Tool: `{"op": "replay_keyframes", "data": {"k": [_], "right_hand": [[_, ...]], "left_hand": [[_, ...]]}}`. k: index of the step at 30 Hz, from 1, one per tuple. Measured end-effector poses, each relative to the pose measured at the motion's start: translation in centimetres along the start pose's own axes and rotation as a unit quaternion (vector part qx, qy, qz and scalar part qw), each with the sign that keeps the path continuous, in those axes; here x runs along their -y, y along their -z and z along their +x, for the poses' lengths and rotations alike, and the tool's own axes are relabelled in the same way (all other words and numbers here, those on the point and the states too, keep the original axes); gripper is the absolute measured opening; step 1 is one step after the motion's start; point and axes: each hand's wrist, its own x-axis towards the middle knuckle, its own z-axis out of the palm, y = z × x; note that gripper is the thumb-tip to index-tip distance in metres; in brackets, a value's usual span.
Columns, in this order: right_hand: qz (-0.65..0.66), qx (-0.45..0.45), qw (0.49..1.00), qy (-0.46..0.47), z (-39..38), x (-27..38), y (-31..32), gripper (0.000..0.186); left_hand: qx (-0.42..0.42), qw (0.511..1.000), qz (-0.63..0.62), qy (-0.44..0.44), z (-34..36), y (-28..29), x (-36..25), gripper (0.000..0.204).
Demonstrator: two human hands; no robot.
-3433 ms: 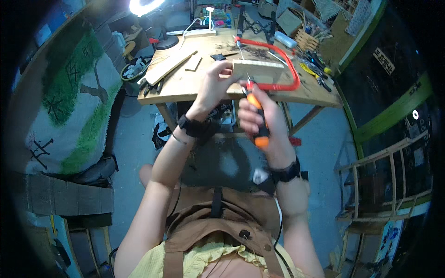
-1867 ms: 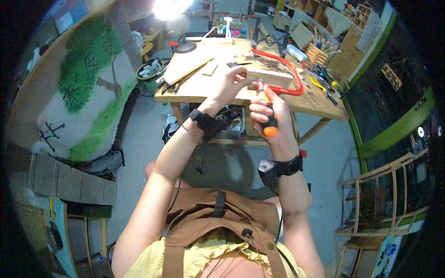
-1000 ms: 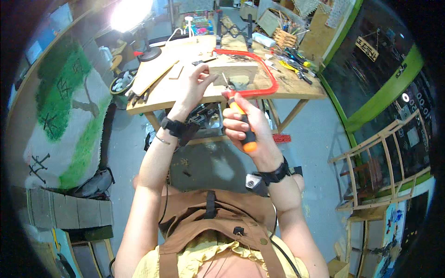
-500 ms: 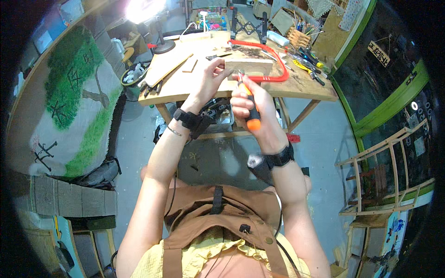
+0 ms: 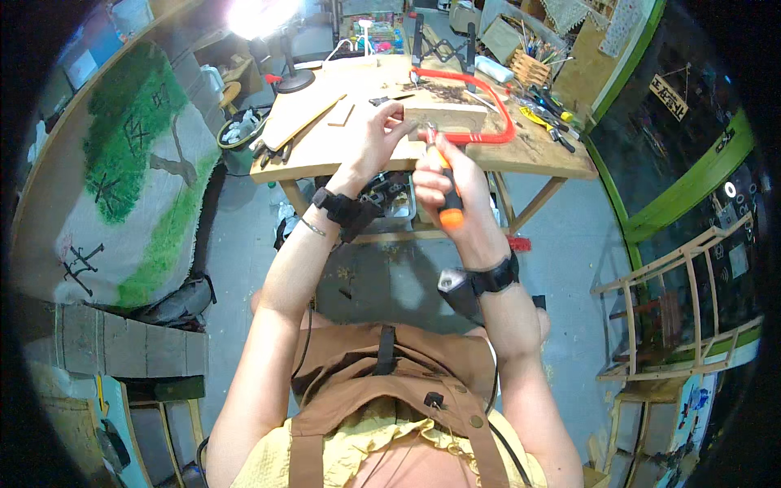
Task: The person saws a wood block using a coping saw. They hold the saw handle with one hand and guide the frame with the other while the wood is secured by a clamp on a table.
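My right hand (image 5: 447, 175) is closed round pliers (image 5: 447, 183) with orange and black grips. Their metal head points away from me, at the near end of a red C-shaped saw frame (image 5: 511, 122). Close to that head, my left hand (image 5: 382, 134) has thumb and fingers drawn together beside the frame's end. Whatever lies between those fingertips is too small to make out. Behind both hands a pale wooden block (image 5: 460, 119) rests on the workbench (image 5: 313, 167), and the red frame curves round its right side.
A lit desk lamp (image 5: 294, 80) stands at the bench's back left, near a long thin board (image 5: 313, 122). Several hand tools (image 5: 547, 118) lie at the right edge. A black scissor-like stand (image 5: 446, 53) is at the back. A wooden rack (image 5: 691, 301) leans at the right.
The whole view has shifted slightly, so things appear a little further right. Both hands keep nearly the same pose at the saw frame's end, the pliers still in my right.
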Motion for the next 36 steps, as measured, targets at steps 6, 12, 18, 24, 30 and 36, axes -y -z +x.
{"op": "replay_keyframes", "data": {"k": [6, 12, 18, 24, 30, 36], "right_hand": [[-0.003, 0.017, 0.999, -0.027, -3.5, 0.2, -0.5, 0.02], [0.001, 0.015, 1.0, -0.008, -0.6, 0.0, 0.2, 0.018], [-0.025, 0.003, 1.0, -0.011, -2.7, -0.1, -0.4, 0.019], [-0.01, 0.011, 1.0, -0.013, -0.5, 0.1, 0.1, 0.018], [-0.028, 0.001, 1.0, 0.015, -0.7, 0.1, 0.1, 0.019], [-0.025, 0.006, 1.0, 0.012, -2.4, -0.4, -0.3, 0.022]], "left_hand": [[0.009, 1.0, -0.011, 0.009, 0.1, -0.3, -1.5, 0.019], [-0.001, 1.0, -0.02, 0.003, -0.3, -0.3, -0.7, 0.02], [0.027, 0.999, -0.017, 0.002, 0.4, -0.3, 0.2, 0.019], [0.014, 1.0, -0.004, -0.007, 0.1, 0.2, 0.1, 0.019], [0.032, 0.998, -0.018, 0.049, 0.3, -0.4, -0.3, 0.019], [0.032, 0.998, -0.058, -0.002, 0.4, -0.3, 0.0, 0.022]]}}
